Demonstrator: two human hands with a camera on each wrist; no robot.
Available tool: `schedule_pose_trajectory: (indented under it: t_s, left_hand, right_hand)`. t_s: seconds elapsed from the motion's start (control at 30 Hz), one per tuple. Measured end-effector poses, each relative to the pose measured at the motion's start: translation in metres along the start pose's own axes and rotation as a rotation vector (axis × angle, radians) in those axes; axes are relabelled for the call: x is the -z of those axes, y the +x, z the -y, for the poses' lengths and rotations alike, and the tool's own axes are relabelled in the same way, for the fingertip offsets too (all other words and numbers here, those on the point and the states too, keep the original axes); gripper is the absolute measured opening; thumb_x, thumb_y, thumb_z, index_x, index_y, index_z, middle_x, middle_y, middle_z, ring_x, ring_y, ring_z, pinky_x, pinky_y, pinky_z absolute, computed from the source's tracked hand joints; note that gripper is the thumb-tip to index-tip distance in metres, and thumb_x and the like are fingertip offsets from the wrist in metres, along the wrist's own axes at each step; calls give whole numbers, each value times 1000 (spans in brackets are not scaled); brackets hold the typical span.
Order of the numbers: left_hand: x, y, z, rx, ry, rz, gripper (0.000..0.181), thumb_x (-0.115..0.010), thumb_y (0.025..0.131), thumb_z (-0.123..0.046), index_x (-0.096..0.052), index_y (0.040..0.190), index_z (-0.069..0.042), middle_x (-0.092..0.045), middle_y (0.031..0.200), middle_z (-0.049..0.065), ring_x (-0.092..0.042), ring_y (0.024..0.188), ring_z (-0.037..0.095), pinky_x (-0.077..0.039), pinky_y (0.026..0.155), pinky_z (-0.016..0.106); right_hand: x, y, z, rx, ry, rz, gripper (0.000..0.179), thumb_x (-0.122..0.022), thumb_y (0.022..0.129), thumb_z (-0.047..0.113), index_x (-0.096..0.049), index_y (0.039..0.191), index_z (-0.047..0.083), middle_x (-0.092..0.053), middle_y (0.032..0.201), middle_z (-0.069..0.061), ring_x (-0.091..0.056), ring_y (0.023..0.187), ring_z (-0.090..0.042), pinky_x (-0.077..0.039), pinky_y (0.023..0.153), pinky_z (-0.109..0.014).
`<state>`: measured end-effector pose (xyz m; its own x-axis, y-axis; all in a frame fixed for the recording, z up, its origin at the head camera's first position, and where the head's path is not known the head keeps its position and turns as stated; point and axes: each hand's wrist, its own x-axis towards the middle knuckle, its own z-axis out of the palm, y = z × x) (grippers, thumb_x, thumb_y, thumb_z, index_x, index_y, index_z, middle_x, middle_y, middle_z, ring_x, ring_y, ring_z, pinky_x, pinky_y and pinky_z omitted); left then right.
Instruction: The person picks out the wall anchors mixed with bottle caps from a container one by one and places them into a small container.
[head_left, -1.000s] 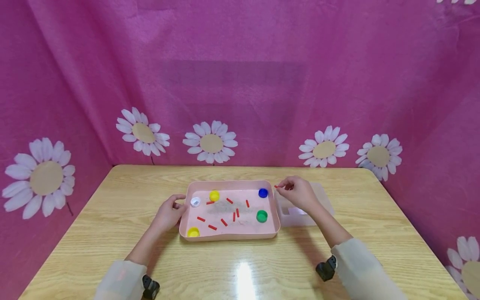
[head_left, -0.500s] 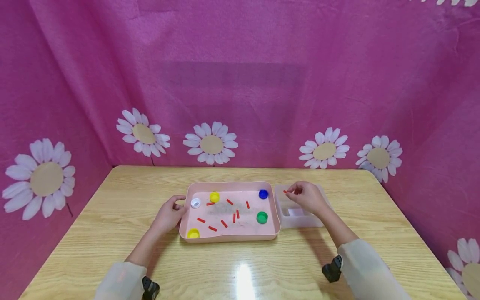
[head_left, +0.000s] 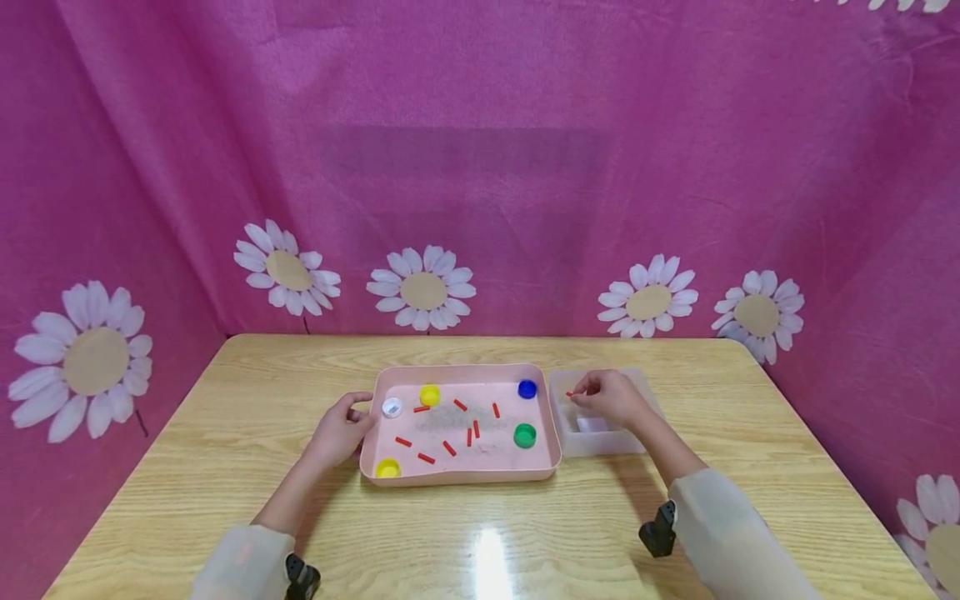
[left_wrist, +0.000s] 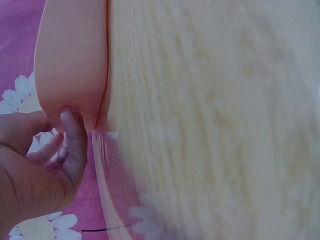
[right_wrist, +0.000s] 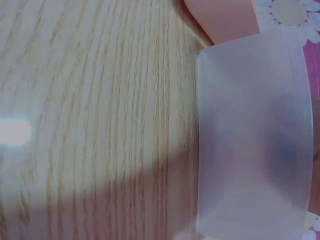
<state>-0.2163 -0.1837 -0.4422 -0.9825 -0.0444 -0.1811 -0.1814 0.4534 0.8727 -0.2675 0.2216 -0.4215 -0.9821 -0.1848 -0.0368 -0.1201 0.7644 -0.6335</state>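
Observation:
On the table sits a shallow pink tray [head_left: 461,478] holding several short red sticks [head_left: 448,448]. Among them are round plastic caps: a blue cap [head_left: 527,389], a green cap [head_left: 525,435], a white cap [head_left: 392,407], a yellow cap [head_left: 430,395] and another yellow cap [head_left: 387,468]. My left hand [head_left: 341,431] holds the tray's left end, fingertips against its outer wall in the left wrist view. My right hand [head_left: 611,397] pinches one small red stick [head_left: 570,394] over the translucent plastic box [head_left: 600,444]. In the right wrist view the box wall hides most of this hand.
The translucent box stands against the tray's right side, with a white patch [head_left: 592,425] inside. The wooden table [head_left: 480,533] ends at a pink curtain [head_left: 480,183] printed with daisies. Black wrist cameras sit at both sleeves.
My right hand has moved rightward from the tray's right rim to over the translucent box, then slightly lower, with the red stick still pinched. The left hand stays at the tray.

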Motion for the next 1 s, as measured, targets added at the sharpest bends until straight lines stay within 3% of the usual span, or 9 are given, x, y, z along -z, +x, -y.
schedule_pose_trajectory:
  t_s: [0.27,1.0]
  left_hand:
    - [-1,2,4,-28,-3,-18,41,-53,92,-9,-44,131,-2,-50,90,11,-53,61,14,-50,46,27]
    - [-1,2,6,-28,-10,-9,41,-52,93,-11,-43,132,-3,-47,91,10,-52,61,13,-49,47,26]
  right_hand:
    - [-2,4,-4,11,-17,25,11,-65,85,14,-67,85,3,-61,75,-5,-49,68,-15,-41,57,-25]
    - [-8,9,-4,16,-105,69,9,-66,84,11,-64,81,3,-59,69,-4,-49,62,-13,-41,53,-24]
